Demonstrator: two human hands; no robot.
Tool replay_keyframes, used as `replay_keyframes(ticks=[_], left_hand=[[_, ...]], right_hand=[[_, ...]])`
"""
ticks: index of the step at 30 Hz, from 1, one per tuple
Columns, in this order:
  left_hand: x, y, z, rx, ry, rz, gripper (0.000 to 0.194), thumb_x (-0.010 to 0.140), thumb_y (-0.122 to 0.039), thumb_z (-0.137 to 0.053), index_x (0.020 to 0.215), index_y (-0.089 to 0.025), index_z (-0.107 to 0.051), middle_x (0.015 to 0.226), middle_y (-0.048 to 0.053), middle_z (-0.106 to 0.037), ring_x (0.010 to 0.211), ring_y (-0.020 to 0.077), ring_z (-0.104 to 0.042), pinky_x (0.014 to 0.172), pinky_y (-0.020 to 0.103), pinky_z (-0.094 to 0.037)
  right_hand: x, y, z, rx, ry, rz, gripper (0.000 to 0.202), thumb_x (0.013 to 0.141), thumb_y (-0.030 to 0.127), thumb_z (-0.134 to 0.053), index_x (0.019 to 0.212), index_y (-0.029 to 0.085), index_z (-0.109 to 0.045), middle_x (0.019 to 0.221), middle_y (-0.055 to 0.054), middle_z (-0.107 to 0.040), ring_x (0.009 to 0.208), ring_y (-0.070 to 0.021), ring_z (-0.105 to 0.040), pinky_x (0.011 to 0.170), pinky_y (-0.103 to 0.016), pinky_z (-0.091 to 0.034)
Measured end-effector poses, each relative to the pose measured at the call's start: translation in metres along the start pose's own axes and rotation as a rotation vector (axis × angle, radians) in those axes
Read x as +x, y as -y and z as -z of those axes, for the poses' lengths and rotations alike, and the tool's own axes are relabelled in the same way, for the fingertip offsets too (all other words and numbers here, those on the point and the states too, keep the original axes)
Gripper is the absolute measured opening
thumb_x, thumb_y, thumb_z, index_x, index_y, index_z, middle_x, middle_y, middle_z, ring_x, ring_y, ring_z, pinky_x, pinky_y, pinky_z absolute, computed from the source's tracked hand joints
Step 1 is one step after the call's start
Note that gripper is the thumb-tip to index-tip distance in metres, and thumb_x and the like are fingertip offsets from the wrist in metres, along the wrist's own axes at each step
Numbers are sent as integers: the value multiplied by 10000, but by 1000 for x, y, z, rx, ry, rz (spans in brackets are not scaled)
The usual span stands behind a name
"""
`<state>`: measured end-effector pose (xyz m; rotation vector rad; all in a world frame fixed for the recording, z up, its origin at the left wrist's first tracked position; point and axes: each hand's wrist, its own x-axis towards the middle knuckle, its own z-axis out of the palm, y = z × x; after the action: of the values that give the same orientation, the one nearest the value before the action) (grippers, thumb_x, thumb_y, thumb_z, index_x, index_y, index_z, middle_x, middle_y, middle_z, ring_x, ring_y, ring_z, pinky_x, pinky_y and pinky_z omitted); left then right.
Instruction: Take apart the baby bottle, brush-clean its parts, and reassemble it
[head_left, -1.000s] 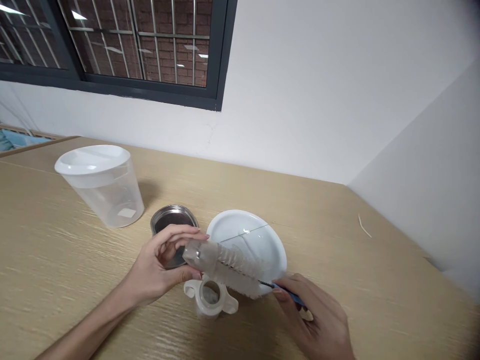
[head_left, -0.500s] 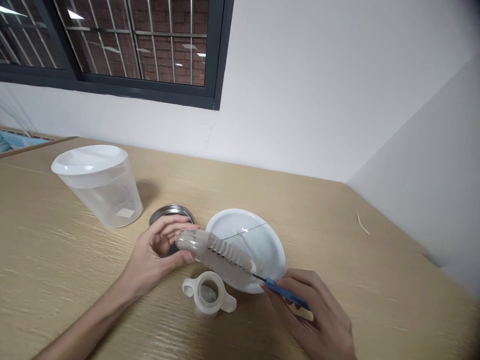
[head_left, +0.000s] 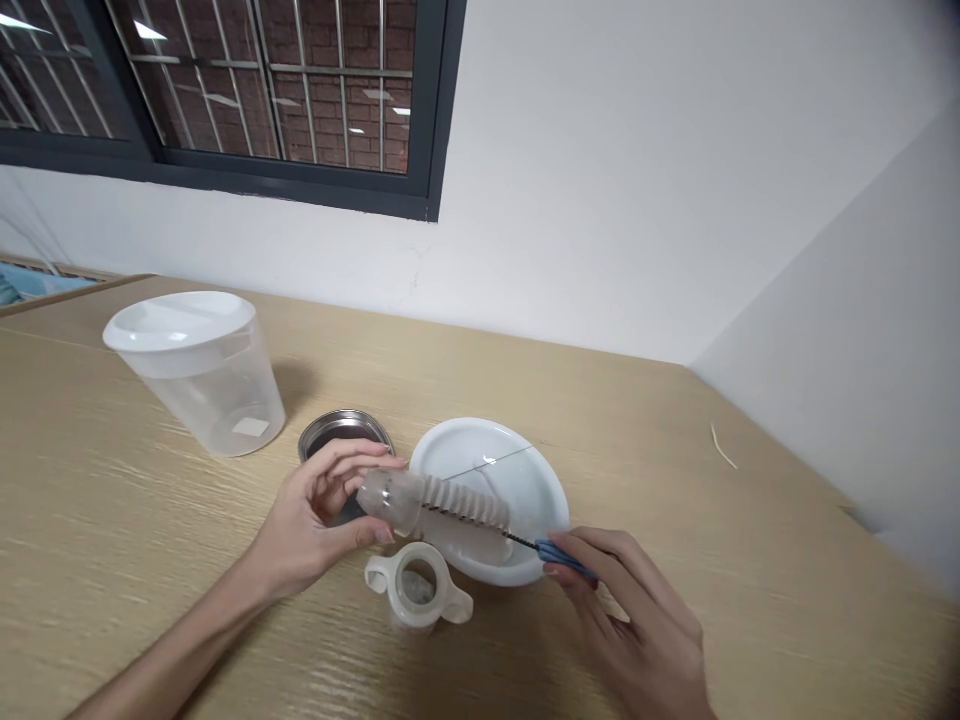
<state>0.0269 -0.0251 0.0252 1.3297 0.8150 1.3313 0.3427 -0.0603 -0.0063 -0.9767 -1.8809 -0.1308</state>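
Note:
My left hand (head_left: 319,515) is closed around a clear, dome-ended cap (head_left: 391,502), its thumb below and fingers above and behind. My right hand (head_left: 630,600) grips the blue handle of a bottle brush (head_left: 466,508). The brush tip reaches into the mouth of the cap, while most of its white bristles show outside, above a white oval dish (head_left: 551,500). A thin line crosses the dish. Just below the cap stands a small two-handled baby bottle (head_left: 456,604), with its mouth uncovered.
A round metal bowl (head_left: 337,418) sits behind my left hand, partly hidden by it. A translucent plastic pitcher (head_left: 217,390) with a white lid stands at the left. A thin pale strip (head_left: 721,447) lies at the right on the wooden table (head_left: 750,590).
The brush has turned, so its handle now shows less of its length. The cap has shifted slightly right and down. My right hand has moved a little.

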Motion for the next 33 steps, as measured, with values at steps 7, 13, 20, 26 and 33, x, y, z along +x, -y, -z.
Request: replay_keyframes(ticks=[7,13,20,26,33], left_hand=[[-1,0,-2,31,-2,-21,590,631,-61,-924,1157,-215,-706,1175,102,-793,1029,215,-750,823,274,-614],[1,0,-5,-1,-35,-29,512,670,-87,-913,1127,-198,-708,1173,115,-797,1004,219,-772,810,273,-630],[3,-1,-5,17,-90,-48,491,680,-142,-925,1116,-194,-706,1156,122,-803,1026,250,-779,854,322,-644],[2,-3,-6,12,-98,-29,468,660,-164,-941,1092,-212,-766,1123,96,-816,946,237,-793,776,287,-660],[2,-6,-7,-26,-72,-68,455,613,-108,-952,1024,-228,-797,1068,76,-829,864,227,-799,669,250,-661]], right_hand=[[-4,1,-2,73,2,-92,189,940,85,-615,1047,199,-720,863,-61,-702,720,-164,-678,605,-266,-541],[-2,3,-4,20,-18,-76,226,895,200,-736,1103,206,-648,827,-13,-678,545,-112,-591,533,-246,-537],[1,7,-2,38,-2,-33,201,902,85,-699,1038,231,-670,894,-33,-670,621,-124,-630,542,-247,-544],[-4,6,2,0,-25,-18,190,900,103,-715,1054,214,-721,930,-54,-692,682,-152,-670,601,-264,-596],[0,4,4,3,3,80,403,875,-6,-699,1235,175,-677,923,-67,-687,757,-151,-642,608,-265,-557]])
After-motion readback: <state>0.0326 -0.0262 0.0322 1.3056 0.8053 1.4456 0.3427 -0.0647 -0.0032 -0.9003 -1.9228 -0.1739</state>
